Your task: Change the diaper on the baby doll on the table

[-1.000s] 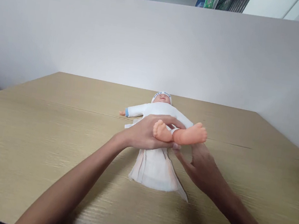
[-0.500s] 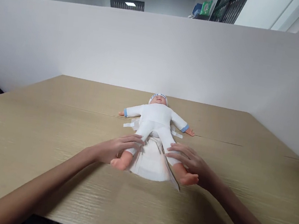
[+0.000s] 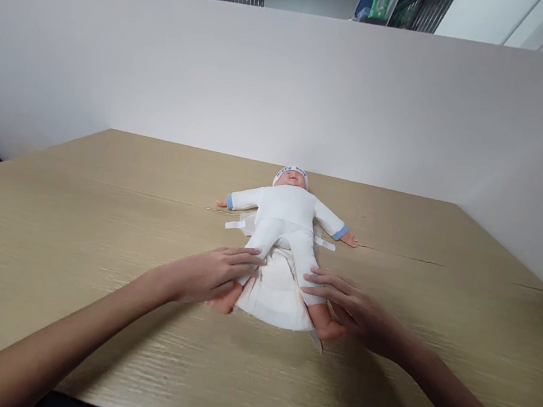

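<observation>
A baby doll [image 3: 287, 218] in a white suit and cap lies face up on the wooden table [image 3: 97, 219], arms spread, legs apart. A white diaper [image 3: 275, 295] is spread flat beneath its hips and between its legs. My left hand [image 3: 213, 275] rests with fingers stretched over the doll's lower leg on the left side. My right hand [image 3: 352, 308] lies with fingers extended over the other lower leg, beside the diaper's right edge. Both bare feet peek out under my hands.
A tall white partition [image 3: 288, 84] walls in the table at the back and right. Bare wood stretches to both sides of the doll. The table's near edge [image 3: 132, 406] runs just below my forearms.
A second ago my left hand held both legs raised while the right hand was at the diaper. The legs now lie down and apart, with a hand on each.
</observation>
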Action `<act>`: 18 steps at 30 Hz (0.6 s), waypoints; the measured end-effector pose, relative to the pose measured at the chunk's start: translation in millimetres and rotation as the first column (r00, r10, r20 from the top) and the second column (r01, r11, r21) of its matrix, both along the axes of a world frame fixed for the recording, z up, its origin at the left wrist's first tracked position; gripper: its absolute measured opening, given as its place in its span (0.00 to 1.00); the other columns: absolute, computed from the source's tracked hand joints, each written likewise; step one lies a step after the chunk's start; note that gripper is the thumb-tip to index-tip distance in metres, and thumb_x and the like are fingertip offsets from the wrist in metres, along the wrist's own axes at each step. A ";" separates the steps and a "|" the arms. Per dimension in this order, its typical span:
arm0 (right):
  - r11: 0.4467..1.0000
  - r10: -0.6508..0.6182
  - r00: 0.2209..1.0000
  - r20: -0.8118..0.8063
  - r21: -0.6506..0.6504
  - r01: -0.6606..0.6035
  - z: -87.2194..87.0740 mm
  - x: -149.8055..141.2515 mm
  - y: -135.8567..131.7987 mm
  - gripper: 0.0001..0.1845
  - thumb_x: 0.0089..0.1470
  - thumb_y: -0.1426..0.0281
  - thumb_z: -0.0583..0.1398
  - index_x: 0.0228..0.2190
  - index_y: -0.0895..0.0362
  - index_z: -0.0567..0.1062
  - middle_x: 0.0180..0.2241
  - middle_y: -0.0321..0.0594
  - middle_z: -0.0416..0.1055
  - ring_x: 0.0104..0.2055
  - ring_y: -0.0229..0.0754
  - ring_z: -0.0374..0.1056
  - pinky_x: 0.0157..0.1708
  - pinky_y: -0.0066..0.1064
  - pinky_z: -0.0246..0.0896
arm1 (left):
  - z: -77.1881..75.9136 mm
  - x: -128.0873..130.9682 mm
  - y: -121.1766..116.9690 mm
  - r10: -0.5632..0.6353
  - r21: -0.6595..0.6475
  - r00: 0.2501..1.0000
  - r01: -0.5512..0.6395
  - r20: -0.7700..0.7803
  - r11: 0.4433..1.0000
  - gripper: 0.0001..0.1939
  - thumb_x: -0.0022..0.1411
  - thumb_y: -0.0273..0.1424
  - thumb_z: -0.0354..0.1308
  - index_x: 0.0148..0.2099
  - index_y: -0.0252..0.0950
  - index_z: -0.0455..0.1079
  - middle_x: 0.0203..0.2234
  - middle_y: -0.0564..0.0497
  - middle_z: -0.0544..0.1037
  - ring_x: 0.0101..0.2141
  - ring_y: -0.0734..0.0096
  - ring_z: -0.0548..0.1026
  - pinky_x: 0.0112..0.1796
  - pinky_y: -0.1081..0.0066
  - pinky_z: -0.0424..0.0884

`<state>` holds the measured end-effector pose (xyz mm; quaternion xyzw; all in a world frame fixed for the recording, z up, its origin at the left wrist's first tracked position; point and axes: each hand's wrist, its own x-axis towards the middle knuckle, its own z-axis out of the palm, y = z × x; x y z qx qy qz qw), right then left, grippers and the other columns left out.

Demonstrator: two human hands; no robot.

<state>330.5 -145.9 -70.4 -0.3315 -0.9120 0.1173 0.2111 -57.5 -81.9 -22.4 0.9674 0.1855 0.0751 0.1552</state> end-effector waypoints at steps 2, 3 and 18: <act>0.999 -0.052 0.998 0.022 0.000 0.052 4.4 -8.7 -7.3 0.25 0.75 0.70 0.54 0.68 0.47 0.69 0.68 0.43 0.70 0.75 0.49 0.61 0.71 0.51 0.66 | 1.6 9.2 -9.3 0.077 0.007 0.997 -0.077 0.003 0.997 0.13 0.76 0.30 0.54 0.59 0.40 0.72 0.66 0.44 0.74 0.71 0.51 0.65 0.68 0.52 0.67; 0.996 -0.090 0.995 0.044 0.024 0.089 4.4 -15.0 -12.0 0.25 0.75 0.66 0.56 0.69 0.48 0.68 0.69 0.45 0.69 0.75 0.53 0.60 0.72 0.55 0.64 | -0.3 14.2 -14.1 0.113 0.025 0.994 -0.113 0.004 0.993 0.14 0.75 0.38 0.58 0.57 0.39 0.72 0.63 0.42 0.75 0.70 0.46 0.67 0.67 0.50 0.68; 0.872 -0.483 0.806 -0.341 -0.101 0.479 29.3 -37.7 68.9 0.21 0.73 0.56 0.55 0.31 0.53 0.74 0.32 0.41 0.75 0.36 0.47 0.69 0.42 0.37 0.65 | 23.0 52.8 60.6 0.462 -0.322 0.819 -0.359 0.341 0.876 0.21 0.77 0.49 0.51 0.40 0.38 0.69 0.38 0.50 0.74 0.41 0.61 0.71 0.46 0.62 0.69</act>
